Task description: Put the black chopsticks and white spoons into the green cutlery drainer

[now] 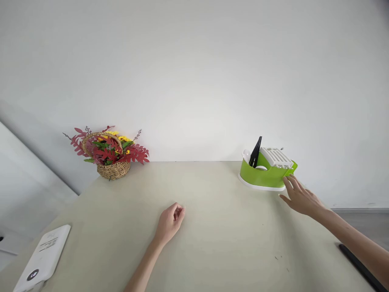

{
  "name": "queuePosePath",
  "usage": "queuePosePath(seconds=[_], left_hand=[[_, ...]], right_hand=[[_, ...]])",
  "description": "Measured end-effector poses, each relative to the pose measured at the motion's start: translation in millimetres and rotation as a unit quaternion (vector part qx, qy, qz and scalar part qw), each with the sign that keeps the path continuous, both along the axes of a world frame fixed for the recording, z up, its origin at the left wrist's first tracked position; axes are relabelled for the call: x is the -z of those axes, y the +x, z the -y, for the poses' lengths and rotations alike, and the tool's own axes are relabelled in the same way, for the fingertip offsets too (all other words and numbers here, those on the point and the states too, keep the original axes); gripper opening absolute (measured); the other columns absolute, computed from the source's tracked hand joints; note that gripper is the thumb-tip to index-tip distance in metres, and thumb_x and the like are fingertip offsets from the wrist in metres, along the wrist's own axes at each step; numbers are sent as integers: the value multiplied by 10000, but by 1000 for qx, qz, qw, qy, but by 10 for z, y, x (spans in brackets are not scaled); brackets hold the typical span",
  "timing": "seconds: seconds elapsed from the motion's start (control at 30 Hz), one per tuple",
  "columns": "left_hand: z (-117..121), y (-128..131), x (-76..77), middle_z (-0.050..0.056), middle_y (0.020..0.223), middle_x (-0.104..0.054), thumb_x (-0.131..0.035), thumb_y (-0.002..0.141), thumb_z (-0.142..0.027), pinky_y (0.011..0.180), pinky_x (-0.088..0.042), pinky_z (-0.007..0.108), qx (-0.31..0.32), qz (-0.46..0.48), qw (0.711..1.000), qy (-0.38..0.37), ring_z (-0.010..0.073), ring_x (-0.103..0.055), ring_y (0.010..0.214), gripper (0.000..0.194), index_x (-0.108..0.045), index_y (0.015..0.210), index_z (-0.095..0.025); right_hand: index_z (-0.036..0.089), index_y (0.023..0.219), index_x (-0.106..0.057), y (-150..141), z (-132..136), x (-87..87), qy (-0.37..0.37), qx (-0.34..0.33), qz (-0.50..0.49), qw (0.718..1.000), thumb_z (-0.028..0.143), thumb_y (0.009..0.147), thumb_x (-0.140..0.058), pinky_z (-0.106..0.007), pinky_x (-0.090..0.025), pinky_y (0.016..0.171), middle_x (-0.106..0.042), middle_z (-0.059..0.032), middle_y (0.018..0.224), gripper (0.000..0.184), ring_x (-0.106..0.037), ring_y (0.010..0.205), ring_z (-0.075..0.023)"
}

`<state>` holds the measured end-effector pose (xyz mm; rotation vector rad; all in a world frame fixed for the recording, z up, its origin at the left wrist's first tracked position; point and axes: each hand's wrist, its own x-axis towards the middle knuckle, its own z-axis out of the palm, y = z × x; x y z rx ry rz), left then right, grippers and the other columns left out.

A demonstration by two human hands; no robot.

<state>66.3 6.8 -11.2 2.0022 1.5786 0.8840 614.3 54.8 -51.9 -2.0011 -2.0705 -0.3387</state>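
Note:
My left hand (171,221) rests on the table (212,243), its fingers curled in with nothing visible in them. Out to the right, my right hand (299,196) is stretched toward a green utensil caddy (264,177), fingers extended and spread at its right end. The fingertips overlap the caddy's lower right side; whether they touch it I cannot tell. Black tongs or a similar dark utensil (255,153) and a white spoon (246,155) stand in the caddy's left part. A white slotted rack (277,157) tops its right part.
A wicker basket (114,170) of red leaves and yellow flowers stands at the back left. A white power bank (44,257) with a cable lies at the front left. At the right edge, a long black object (358,263) lies partly under my forearm. A wall rises behind the table.

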Motion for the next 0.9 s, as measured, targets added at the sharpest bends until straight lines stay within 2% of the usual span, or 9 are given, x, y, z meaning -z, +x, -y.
queuePosePath(seconds=[0.17, 0.2, 0.27, 0.3, 0.37, 0.47, 0.57, 0.73, 0.9], left_hand=[[-15, -24, 9, -35, 639, -513, -463, 981, -533, 596, -385, 265, 3, 3, 1000, 3, 155, -481, 586, 372, -507, 752, -243], [-17, -27, 11, -35, 641, -517, -465, 981, -529, 597, -385, 264, 4, 3, 1000, 5, 153, -481, 585, 369, -505, 752, -243], [-20, -32, 14, -37, 637, -515, -466, 981, -525, 597, -382, 263, 7, 2, 1000, 8, 151, -479, 583, 368, -499, 749, -242], [-21, -34, 16, -39, 631, -510, -465, 982, -524, 597, -380, 262, 8, 1, 1000, 9, 150, -477, 580, 369, -497, 746, -242], [-21, -39, 19, -42, 624, -504, -464, 983, -520, 597, -377, 260, 9, -2, 1000, 13, 150, -475, 577, 366, -498, 747, -242], [-19, -51, 27, -40, 629, -508, -456, 989, -516, 597, -371, 258, 7, -11, 1000, 18, 150, -472, 580, 364, -501, 757, -239], [-15, -60, 39, -36, 636, -512, -444, 1000, -514, 604, -368, 256, 13, -25, 999, 22, 148, -477, 587, 368, -501, 766, -236], [32, -26, 54, -44, 610, -525, -433, 1009, -483, 616, -350, 262, 17, -85, 996, 26, 145, -478, 566, 347, -509, 777, -237], [118, 27, 36, -59, 579, -501, -432, 1007, -447, 597, -324, 263, 20, -140, 990, 8, 134, -467, 525, 316, -543, 797, -238]], right_hand=[[101, 1650, -20, -227, 87, 48, 17, 62, -71, 995, 485, 995, -399, -606, -500, 1037, -234, -299, 1661, 848, -215, 1551, -440], [85, 1647, 30, -342, 141, 89, 23, 85, -91, 992, 512, 1004, -378, -628, -507, 1015, -166, -326, 1669, 873, -235, 1536, -474], [66, 1645, 58, -633, 283, 205, 23, 111, -129, 985, 560, 1019, -333, -616, -540, 971, -134, -364, 1661, 889, -419, 1442, -500], [65, 1649, 39, -801, 368, 271, 17, 106, -145, 984, 574, 1025, -318, -584, -546, 987, -166, -357, 1658, 881, -502, 1391, -474], [123, 1662, -70, -1161, 551, 396, 3, 76, -165, 983, 572, 1044, -288, -525, -505, 1082, -217, -269, 1687, 794, -524, 1400, -395], [137, 1626, -284, -1671, 821, 484, -11, 28, -173, 984, 552, 1064, -258, -473, -350, 1228, -294, -152, 1696, 699, -280, 1557, -298], [186, 1605, -379, -2018, 1022, 416, -29, -16, -161, 986, 556, 1065, -297, -493, -194, 1291, -313, -72, 1694, 660, -219, 1577, -251], [225, 1602, -402, -2150, 1136, 212, -52, -32, -169, 984, 550, 1066, -325, -485, -186, 1302, -282, -17, 1698, 632, -239, 1572, -228], [269, 1570, -455, -2084, 1138, 189, -52, -19, -212, 976, 522, 1069, -328, -472, -243, 1293, -341, 31, 1674, 575, -273, 1562, -203]])
